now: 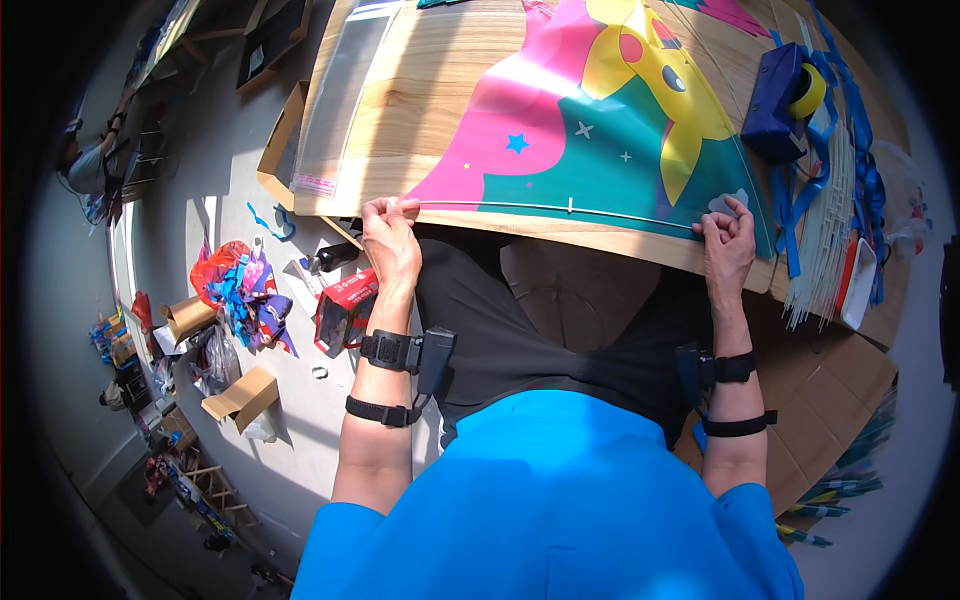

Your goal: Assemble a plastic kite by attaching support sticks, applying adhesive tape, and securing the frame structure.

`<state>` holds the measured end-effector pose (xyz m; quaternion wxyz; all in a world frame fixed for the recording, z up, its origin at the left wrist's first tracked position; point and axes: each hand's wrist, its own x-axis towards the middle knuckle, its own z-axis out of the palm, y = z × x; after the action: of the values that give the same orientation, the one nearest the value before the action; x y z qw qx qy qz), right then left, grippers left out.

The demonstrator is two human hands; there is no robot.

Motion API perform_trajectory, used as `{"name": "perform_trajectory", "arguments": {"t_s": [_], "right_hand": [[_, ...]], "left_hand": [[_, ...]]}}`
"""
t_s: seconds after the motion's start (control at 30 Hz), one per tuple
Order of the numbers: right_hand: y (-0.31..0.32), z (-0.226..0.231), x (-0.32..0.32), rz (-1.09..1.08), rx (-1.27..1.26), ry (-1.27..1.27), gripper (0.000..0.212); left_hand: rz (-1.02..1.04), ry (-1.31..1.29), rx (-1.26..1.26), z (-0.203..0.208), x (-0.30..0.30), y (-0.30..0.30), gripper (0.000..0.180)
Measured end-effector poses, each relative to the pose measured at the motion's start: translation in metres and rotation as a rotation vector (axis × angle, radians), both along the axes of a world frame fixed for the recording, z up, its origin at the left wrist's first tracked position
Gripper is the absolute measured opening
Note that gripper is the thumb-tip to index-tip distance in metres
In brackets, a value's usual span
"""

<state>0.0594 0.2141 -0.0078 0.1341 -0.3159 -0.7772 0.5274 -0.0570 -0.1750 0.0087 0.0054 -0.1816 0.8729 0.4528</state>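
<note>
A colourful kite sail [560, 135], pink and green with a yellow cartoon figure, lies on the wooden table in front of me. Across its near edge runs a thin white rod [630, 213], with a small white fitting [570, 205] around its middle. At the rod's left end, by the pink corner, my left hand [392, 235] pinches it between thumb and fingers. My right hand [728, 240] is closed on the other end, over the green part. The fingers hide both rod tips.
On the table's right are a blue tape dispenser [775, 105], blue ribbons [820, 150] and a bundle of pale thin rods [835, 230]. Clear film [340, 110] lies at the left. Open cardboard boxes [240, 398] and a red package [345, 310] are on the floor at left.
</note>
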Motion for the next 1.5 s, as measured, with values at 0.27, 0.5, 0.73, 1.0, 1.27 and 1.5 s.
{"name": "perform_trajectory", "arguments": {"t_s": [0.27,0.5,0.73,1.0,1.27,1.5], "right_hand": [[0.000,-0.002,0.000,0.004,0.017,-0.004,0.037],[-0.001,-0.001,0.001,0.015,0.041,-0.005,0.037],[-0.002,0.001,0.000,0.006,0.015,-0.002,0.038],[-0.003,0.000,0.001,0.001,-0.023,0.028,0.038],[-0.004,0.000,0.001,-0.021,-0.013,0.055,0.038],[-0.009,0.006,-0.003,-0.054,-0.001,0.006,0.038]], "left_hand": [[-0.012,0.015,0.026,0.002,0.001,0.001,0.019],[-0.035,-0.015,-0.031,0.001,0.002,-0.001,0.016],[-0.030,-0.002,-0.047,0.003,0.002,0.000,0.018],[-0.035,0.008,-0.069,0.006,0.002,0.000,0.018],[-0.046,0.036,-0.080,0.000,-0.001,-0.002,0.020],[-0.061,0.026,0.015,-0.011,-0.001,-0.015,0.023]]}}
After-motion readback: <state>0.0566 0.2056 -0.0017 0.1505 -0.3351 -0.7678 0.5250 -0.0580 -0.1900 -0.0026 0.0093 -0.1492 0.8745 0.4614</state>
